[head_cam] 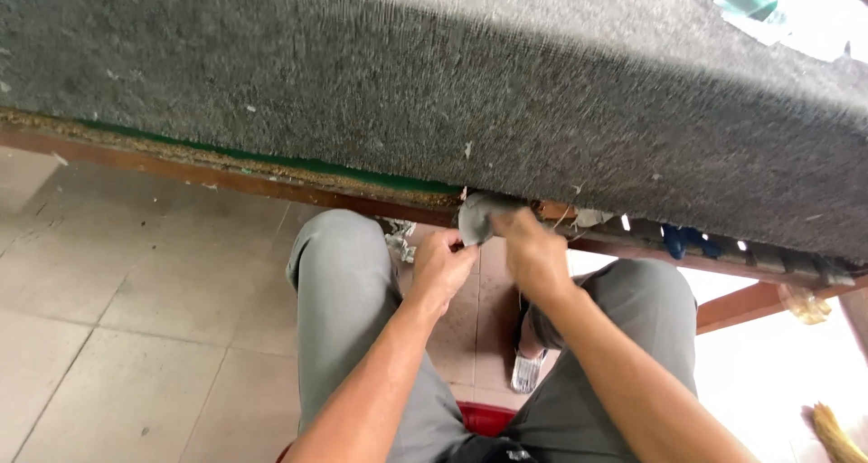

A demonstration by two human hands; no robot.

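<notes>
Both hands gripped a small grey scrap [475, 217] just under the felt-covered table [434, 83] edge: the left hand [440, 266] pinched its lower rim, the right hand [533, 253] clasped its right side. The person sat (knees apart) above a tiled floor [136, 291].

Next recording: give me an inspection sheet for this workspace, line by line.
Surface: table covered in grey felt, wooden frame beneath.
Job's things: small grey piece held at the table's edge.
Clutter: paper scraps on the far corner.
Grippers: left hand and right hand both pinch the grey piece.
Cables: nothing seen.
Surroundings: tiled floor, red stool, broom at lower right.
</notes>
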